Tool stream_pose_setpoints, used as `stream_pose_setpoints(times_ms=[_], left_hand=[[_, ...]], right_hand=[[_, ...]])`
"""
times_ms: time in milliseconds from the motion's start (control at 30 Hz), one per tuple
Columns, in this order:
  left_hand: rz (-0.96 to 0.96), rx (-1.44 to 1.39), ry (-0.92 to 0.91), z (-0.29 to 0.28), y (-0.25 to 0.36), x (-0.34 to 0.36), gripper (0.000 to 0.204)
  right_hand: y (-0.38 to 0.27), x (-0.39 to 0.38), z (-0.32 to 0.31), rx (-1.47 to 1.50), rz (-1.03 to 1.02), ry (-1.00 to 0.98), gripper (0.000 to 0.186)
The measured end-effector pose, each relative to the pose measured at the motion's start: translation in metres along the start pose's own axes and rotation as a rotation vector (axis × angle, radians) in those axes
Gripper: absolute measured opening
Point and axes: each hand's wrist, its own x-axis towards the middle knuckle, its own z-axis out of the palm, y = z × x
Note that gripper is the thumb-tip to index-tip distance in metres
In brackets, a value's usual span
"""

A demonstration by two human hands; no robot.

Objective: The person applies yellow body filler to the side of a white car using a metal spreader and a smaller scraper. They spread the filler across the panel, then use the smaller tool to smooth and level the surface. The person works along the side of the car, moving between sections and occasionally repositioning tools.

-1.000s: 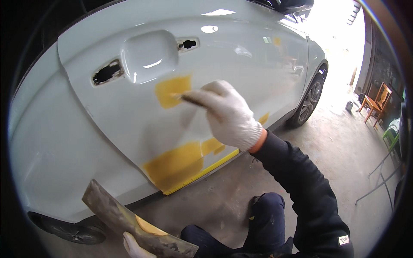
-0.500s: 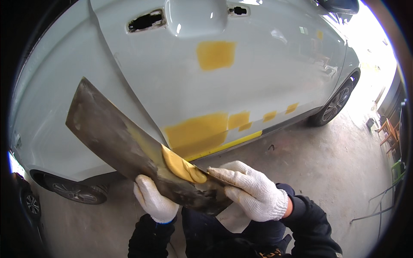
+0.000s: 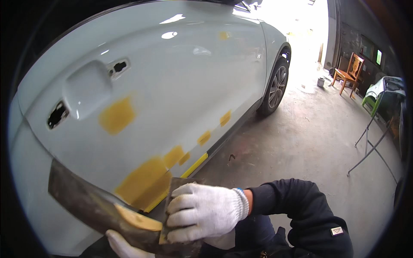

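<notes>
My left hand (image 3: 124, 246), in a white knit glove, is closed on the lower edge of a long dark mixing board (image 3: 81, 202). A thick ridge of yellow body filler (image 3: 138, 218) lies on the board. My right hand (image 3: 204, 213), gloved too, has its fingers wrapped over a dark flat spreader (image 3: 178, 184). Yellowish filler smears the spreader's lower left edge, which meets the board near the ridge's right end. Beyond the board stands a white car door (image 3: 172, 94) with a large yellow filler patch (image 3: 144, 180) low down.
Several smaller patches dot the door, including a square one (image 3: 117, 115) below the handle recess (image 3: 88, 81). Yellow tape (image 3: 194, 165) runs along the sill. To the right are a front wheel (image 3: 277, 88), a wooden chair (image 3: 350, 73) and a metal stand (image 3: 369, 137) on the concrete floor.
My view has turned right toward the car's front. The board sits lower and farther left in view. My right hand has rolled over, showing its back, with the spreader now visible in it.
</notes>
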Motion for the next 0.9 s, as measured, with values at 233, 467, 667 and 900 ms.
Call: stream_pose_setpoints(times_ms=[233, 467, 667, 900], left_hand=[[0.478, 1.115, -0.092, -0.082, -0.007, 0.01, 0.074], [-0.182, 0.73, 0.347, -0.024, -0.007, -0.014, 0.046], [-0.37, 0.579, 0.418, 0.004, -0.003, -0.005, 0.048], [-0.302, 0.63, 0.373, -0.003, -0.019, -0.007, 0.047]], right_hand=[[0.113, -0.06, -0.147, -0.39, 0.398, 0.137, 0.048], [0.273, -0.06, -0.283, -0.677, 0.448, 0.275, 0.032], [0.324, -0.06, -0.3, -0.785, 0.402, 0.157, 0.035], [0.342, -0.067, -0.273, -0.782, 0.411, 0.207, 0.039]])
